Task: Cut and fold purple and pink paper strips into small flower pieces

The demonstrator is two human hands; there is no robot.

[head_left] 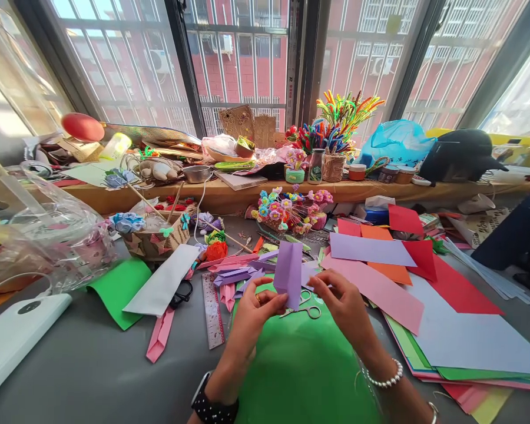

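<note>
My left hand (260, 309) pinches the lower edge of a folded purple paper strip (288, 274), held upright with a crease along it. Just right of the strip, apart from it, is my right hand (342, 297), its fingers loosely curled and nothing visible in them. Behind and below the strip lies a pair of small scissors (313, 312) on a green mat (300, 371). Several folded purple paper pieces (236, 275) lie beyond my left hand, near a patterned ruler (212, 309).
Coloured paper sheets (477, 341) are stacked at right, a pink strip (375, 288) nearby. At left are a white power bank (22, 335), a green sheet (121, 288) and a folded pink piece (161, 335). Crocheted flowers (287, 206) stand behind; a cluttered ledge (229, 197) runs beneath the windows.
</note>
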